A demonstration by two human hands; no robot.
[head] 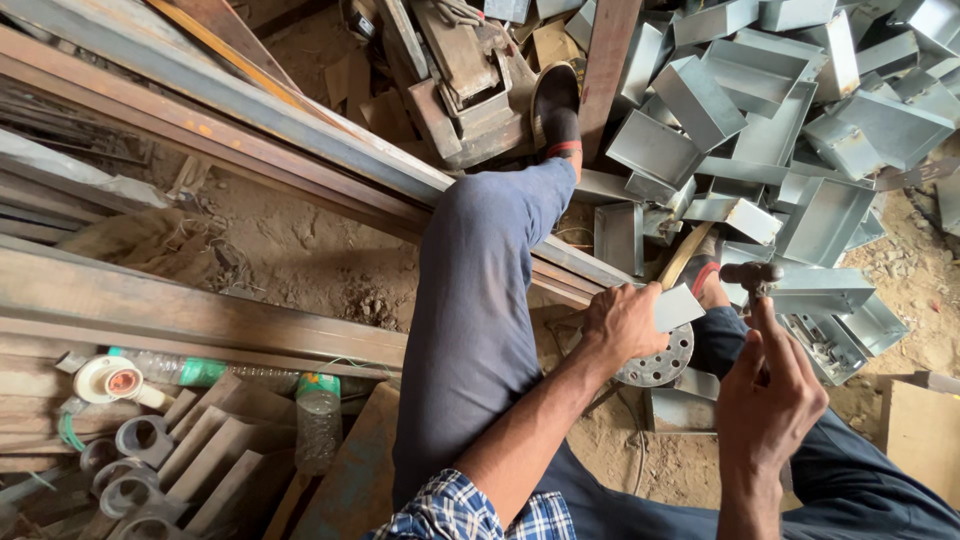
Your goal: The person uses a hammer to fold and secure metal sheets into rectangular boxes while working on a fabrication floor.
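Hammer (pixel 752 275) in the right hand (pixel 765 400), its small metal head up and the handle wrapped tightly by the fingers, so that grip is closed on the tool. It hangs just to the right of a small flat piece of grey sheet metal (pixel 680 305), which the left hand (pixel 622 325) pinches at one edge, fingers narrow around it. That piece sits over a round perforated steel disc (pixel 660 365), which lies low between the person's knees on the dirt floor (pixel 310 250).

The person's left leg, in blue-grey trousers, stretches forward over long rusty steel beams (pixel 200 130), and the foot in a dark shoe (pixel 556 105) rests against a stack of scrap metal blocks. A checked sleeve shows at the bottom edge.

Beyond the hands, to the upper right, lies a big heap of folded grey sheet-metal boxes (pixel 780 110), open-topped and tumbled over one another. At lower left, near the beams, lie two clear plastic bottles (pixel 318 420) with green labels, a roll of white tape (pixel 110 380), and some short grey pipe rings (pixel 140 440) among wooden and metal offcuts.
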